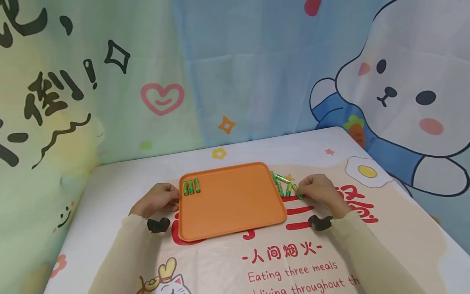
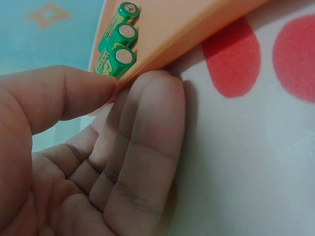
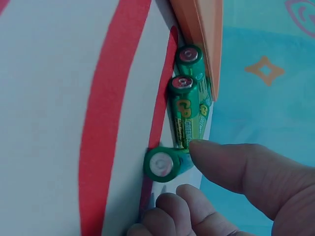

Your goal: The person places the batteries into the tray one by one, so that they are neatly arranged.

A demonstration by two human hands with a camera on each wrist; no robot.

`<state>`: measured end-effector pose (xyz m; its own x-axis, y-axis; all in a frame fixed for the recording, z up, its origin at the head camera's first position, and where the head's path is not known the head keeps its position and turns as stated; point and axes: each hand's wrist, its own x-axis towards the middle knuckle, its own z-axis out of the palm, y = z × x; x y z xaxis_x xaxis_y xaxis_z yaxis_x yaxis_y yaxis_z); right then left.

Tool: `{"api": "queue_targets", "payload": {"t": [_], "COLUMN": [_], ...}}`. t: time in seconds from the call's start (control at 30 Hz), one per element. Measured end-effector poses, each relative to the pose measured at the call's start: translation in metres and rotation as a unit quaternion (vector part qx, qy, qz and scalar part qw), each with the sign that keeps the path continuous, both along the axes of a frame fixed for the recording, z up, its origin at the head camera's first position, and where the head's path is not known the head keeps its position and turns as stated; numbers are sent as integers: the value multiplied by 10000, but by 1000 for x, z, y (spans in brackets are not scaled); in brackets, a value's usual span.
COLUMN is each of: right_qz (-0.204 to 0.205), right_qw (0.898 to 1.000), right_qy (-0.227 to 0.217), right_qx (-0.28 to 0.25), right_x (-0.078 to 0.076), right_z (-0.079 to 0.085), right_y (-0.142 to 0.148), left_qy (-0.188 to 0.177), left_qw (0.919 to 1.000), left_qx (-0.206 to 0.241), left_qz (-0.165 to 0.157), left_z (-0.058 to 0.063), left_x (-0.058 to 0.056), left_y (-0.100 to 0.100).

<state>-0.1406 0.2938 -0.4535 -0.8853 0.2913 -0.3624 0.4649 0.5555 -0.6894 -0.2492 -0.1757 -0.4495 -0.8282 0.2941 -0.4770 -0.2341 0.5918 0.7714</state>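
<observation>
An orange tray lies on the table, with three green batteries standing side by side as a row at its left end. My left hand pinches the tray's left rim, thumb on top by the batteries and fingers against the outer side. Beyond the right rim, several more green batteries lie loose on the tablecloth. At the nearest of these, my right hand pinches one battery between thumb and fingers; its far end is hidden behind the thumb.
A printed tablecloth with red lettering covers the table. Behind it hangs a cartoon curtain, close to the table's back edge. Black wrist straps sit at both cuffs. The loose batteries lie close against the tray's right side.
</observation>
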Motion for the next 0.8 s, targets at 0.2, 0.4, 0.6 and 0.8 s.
{"api": "queue_targets", "payload": {"t": [0.2, 0.4, 0.6, 0.8], "right_qz": [105, 146, 269, 291], "right_qw": [9997, 9992, 9985, 9973], "right_qy": [-93, -188, -155, -213], "right_qx": [222, 327, 450, 634], "right_x": [0, -3, -4, -3], "right_z": [-4, -3, -2, -1], "right_y": [2, 0, -2, -5], "left_qy": [-20, -37, -38, -50], "left_qw": [10000, 9999, 10000, 10000], "left_qx": [-79, -137, -60, 17], "left_qz": [-50, -53, 10, 45], "left_z": [0, 3, 3, -1], "left_x": [1, 0, 0, 0], "left_y": [0, -2, -1, -1]}}
